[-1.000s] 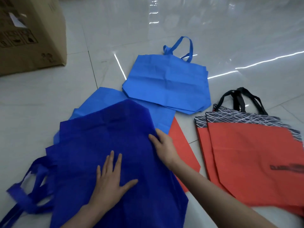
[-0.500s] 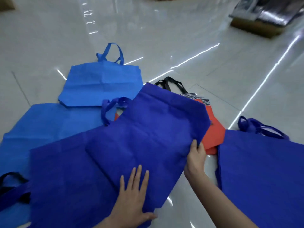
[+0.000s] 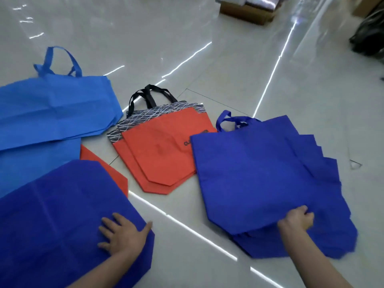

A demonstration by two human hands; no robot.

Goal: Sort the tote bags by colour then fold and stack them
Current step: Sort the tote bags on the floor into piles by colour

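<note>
Pinching near edge of royal-blue nonwoven tote bag (image 3: 245,175): right hand (image 3: 297,222); bag runs straight away, handles (image 3: 228,119) farthest; left hand (image 3: 122,235) spread flat on matching bag (image 3: 52,215).

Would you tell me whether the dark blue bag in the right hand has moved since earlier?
Yes. The dark blue bag overlapped the orange bags before; now it lies right of them on the matching stack, gripped by the right hand.
</note>
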